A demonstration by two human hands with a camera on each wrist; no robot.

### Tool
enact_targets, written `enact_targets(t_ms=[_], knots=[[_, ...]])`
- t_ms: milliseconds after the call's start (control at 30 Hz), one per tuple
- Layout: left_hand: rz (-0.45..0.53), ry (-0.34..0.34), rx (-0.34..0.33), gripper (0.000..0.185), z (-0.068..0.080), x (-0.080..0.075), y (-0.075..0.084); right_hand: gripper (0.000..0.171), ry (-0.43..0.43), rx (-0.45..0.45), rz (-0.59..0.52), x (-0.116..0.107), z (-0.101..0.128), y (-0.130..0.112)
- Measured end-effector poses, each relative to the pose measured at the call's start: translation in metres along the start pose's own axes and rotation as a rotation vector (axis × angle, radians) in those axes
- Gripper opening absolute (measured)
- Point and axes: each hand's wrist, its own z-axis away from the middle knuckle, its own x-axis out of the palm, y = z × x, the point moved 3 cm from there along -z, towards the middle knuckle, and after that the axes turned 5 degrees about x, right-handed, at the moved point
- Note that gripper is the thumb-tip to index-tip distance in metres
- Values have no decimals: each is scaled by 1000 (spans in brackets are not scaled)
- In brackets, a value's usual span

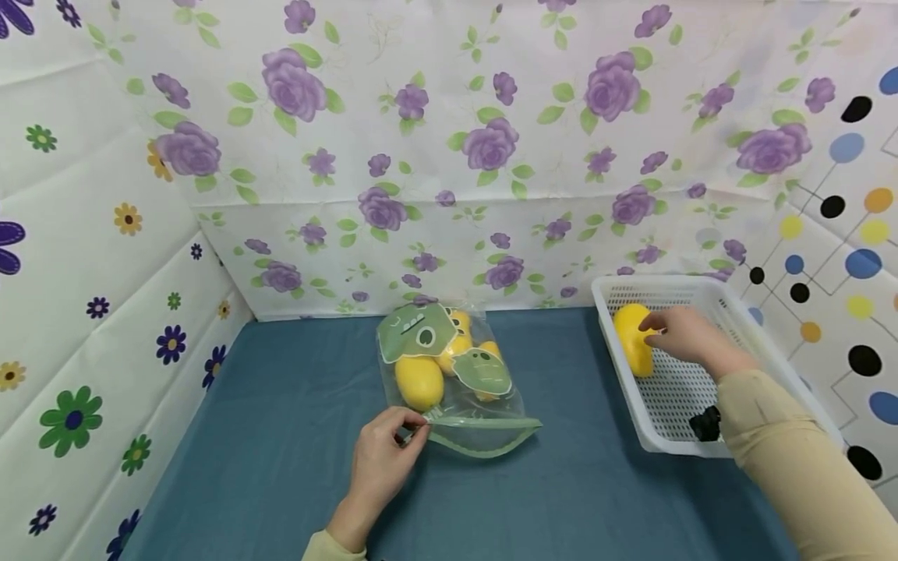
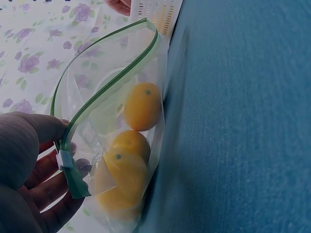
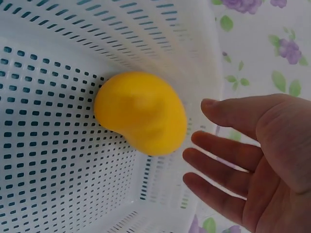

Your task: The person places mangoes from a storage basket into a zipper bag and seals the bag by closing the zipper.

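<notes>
Left hand (image 1: 379, 460) pinching bag (image 1: 449, 374), right hand (image 1: 684, 335) open beside mango (image 1: 634, 339)

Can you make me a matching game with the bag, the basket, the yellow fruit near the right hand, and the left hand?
Things:
1. zip bag
2. white basket
3. yellow fruit by the right hand
4. left hand

Matches:
A. lies inside the basket
B. pinches the bag's green zip edge
C. holds several yellow fruits and lies on the blue cloth
D. stands at the right, full of small holes

Pairs: 1-C, 2-D, 3-A, 4-B
</notes>
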Motion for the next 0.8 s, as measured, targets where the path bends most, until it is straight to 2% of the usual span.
enact_targets(t_ms=[267,533,700,800], knots=[[-10,3,3,14,0,0,0,57,-20,116,-37,4,-8,12],[-12,11,5,17,-2,-1,-1,87,-97,251,-88,13,-20,16],[-20,-1,8,16,-2,0,-1,93,-172,322,-160,18,-26,19],[-13,-5,9,16,-2,0,0,94,-182,334,-171,18,-27,16]])
